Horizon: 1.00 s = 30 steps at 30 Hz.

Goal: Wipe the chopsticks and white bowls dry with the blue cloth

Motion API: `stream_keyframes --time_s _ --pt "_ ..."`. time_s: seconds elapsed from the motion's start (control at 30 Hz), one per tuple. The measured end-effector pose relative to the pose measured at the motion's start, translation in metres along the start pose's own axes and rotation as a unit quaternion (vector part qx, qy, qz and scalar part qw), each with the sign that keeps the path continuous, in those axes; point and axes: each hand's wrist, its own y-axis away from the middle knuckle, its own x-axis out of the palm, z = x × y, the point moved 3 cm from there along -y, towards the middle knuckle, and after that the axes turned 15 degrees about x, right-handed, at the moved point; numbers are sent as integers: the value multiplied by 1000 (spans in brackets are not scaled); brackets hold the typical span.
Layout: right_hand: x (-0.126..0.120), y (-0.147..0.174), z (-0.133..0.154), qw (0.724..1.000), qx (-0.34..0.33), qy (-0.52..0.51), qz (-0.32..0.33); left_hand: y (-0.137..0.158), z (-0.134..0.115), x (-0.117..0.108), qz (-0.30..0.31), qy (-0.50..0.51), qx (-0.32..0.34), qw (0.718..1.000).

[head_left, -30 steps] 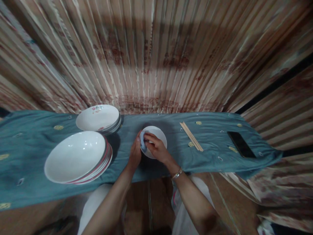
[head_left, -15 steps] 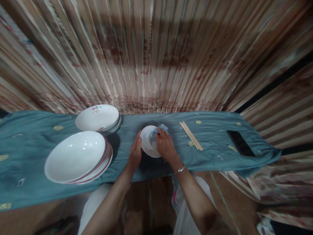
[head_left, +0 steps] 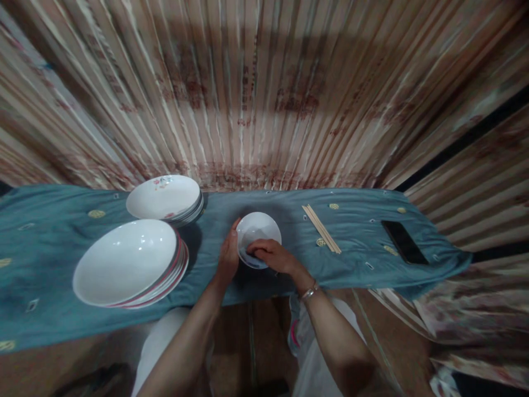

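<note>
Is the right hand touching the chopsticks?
No, the right hand is in the small white bowl, while the chopsticks lie apart on the cloth.

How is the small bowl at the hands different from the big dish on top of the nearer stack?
The small bowl is much narrower than the big dish. The left hand touches the small bowl and the right hand reaches inside it; neither touches the big dish. Both look white inside.

a pleated beige curtain with a reddish floral print hangs behind a long, teal-clothed table; a dark bar slants at right; pale lines cross the brown floor; light is dim.
</note>
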Motion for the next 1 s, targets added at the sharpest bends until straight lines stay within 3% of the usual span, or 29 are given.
stream_keyframes --time_s 0.13,0.27,0.57,0.8,1.0 --pt "5 -5 7 991 -50 -122 -19 -1 1 0 11 9 2 1000" --pt "7 -8 11 985 -69 -130 -93 -1 1 -1 21 1 3 1000" --pt "-3 -8 18 960 -50 69 -267 2 -8 1 39 29 26 999" --pt "-19 -5 8 922 44 220 -314 6 -1 -2 23 65 -46 997" --pt "-23 -5 -3 923 51 192 -329 8 -10 -3 29 100 -114 988"
